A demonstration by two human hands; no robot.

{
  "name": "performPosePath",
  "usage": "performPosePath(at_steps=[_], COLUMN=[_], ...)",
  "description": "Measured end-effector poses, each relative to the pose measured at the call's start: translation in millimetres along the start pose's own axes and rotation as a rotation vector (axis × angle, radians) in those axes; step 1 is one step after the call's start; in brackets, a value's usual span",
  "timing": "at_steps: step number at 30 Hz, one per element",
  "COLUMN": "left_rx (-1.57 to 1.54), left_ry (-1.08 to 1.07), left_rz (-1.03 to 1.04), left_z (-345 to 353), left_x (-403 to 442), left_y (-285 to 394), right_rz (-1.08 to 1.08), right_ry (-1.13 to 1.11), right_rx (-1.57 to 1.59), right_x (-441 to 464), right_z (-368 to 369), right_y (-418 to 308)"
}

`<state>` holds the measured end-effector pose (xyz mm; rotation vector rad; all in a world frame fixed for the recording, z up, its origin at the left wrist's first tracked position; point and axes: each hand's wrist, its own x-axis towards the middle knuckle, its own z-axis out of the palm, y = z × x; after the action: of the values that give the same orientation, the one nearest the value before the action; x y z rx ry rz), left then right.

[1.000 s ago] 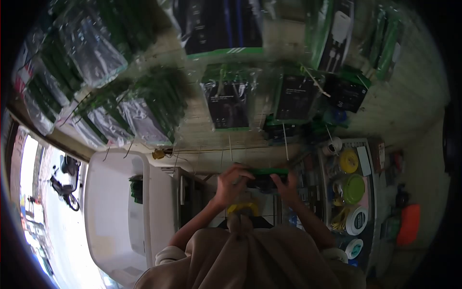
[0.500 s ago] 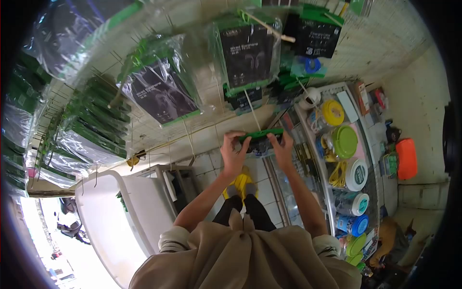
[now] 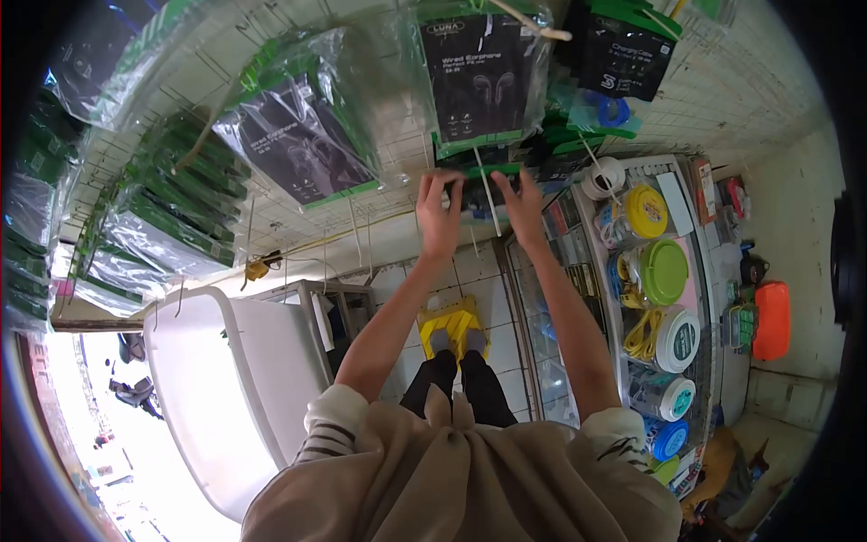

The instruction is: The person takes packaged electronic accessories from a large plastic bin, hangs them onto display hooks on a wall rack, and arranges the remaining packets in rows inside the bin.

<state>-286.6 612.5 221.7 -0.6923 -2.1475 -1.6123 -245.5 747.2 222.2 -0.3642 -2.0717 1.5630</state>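
Note:
My left hand [image 3: 440, 212] and my right hand [image 3: 522, 212] grip the two sides of a small dark packet with a green top [image 3: 480, 193]. A pale hook [image 3: 489, 190] passes in front of the packet, between my hands; whether the packet hangs on it I cannot tell. Just above, a wired earphone pack [image 3: 483, 81] in clear plastic hangs on the wall. Another earphone pack [image 3: 298, 144] hangs tilted to the left. A black charging cable pack [image 3: 626, 54] is at the upper right.
A glass display counter [image 3: 578, 262] on the right bears jars with yellow [image 3: 646, 211], green [image 3: 664, 272] and white lids. A white tub [image 3: 203, 379] stands at the left. My feet are on a yellow stool [image 3: 454, 327]. An orange box [image 3: 771, 320] is at the far right.
Both hands have moved forward and up in the view with the packet, from below the hanging packs to close beneath the earphone pack. The camera view has turned and shifted.

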Motion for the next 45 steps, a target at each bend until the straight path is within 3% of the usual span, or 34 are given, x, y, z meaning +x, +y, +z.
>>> performPosePath(at_steps=[6, 9, 11, 13, 15, 17, 19, 21, 23, 24, 26, 27, 30, 31, 33, 39, 42, 45], left_rx=[0.087, 0.095, 0.210, 0.175, 0.147, 0.174, 0.224, 0.275, 0.386, 0.450, 0.407, 0.577, 0.571, 0.471, 0.435, 0.771, 0.910, 1.001], left_ry=[0.075, 0.079, 0.025, 0.001, -0.187, -0.262, -0.345, -0.189, -0.106, -0.004, 0.305, 0.278, 0.647, 0.840, 0.969, 0.996, 1.067, 1.219], left_rz=[-0.062, -0.054, 0.006, -0.017, -0.122, -0.163, -0.405, -0.690, -0.923, -0.930, -1.238, -1.313, -1.533, -1.424, -1.207, -0.891, -0.694, -0.485], left_z=[16, 12, -1, -18, -50, -82, -130, -175, -215, -229, -245, -251, -243, -238, -239, -289, -324, -383], left_x=[25, 22, 8, -24, -77, -158, -233, -321, -406, -454, -537, -564, -561, -560, -530, -417, -392, -374], left_y=[-25, -25, -18, -22, -22, -47, -39, -30, -16, -10, 5, 19, 59, 58, 70, 155, 185, 205], right_rz=[-0.103, -0.001, -0.244, -0.230, -0.213, -0.178, 0.048, 0.030, -0.154, -0.148, -0.154, -0.162, -0.200, -0.275, -0.443, -0.991, -1.039, -0.978], right_ry=[0.055, -0.014, 0.242, 0.360, 0.397, 0.305, 0.117, -0.113, -0.394, -0.540, -0.899, -1.113, -1.466, -1.533, -1.602, -1.699, -1.700, -1.830], right_rx=[-0.130, -0.137, -0.154, -0.261, -0.267, -0.461, -0.357, -0.546, -0.583, -0.595, -0.536, -0.465, -0.405, -0.378, -0.112, 0.534, 0.797, 0.838], right_x=[43, 45, 35, 14, -20, -67, -109, -149, -187, -205, -229, -235, -249, -248, -257, -303, -335, -379], right_z=[15, 18, 23, 19, 16, 11, 7, 1, -2, -1, 12, 23, 88, 120, 176, 291, 332, 381], right_y=[13, 19, 27, 35, 72, 104, 130, 133, 172, 181, 176, 170, 146, 126, 68, -151, -204, -239])
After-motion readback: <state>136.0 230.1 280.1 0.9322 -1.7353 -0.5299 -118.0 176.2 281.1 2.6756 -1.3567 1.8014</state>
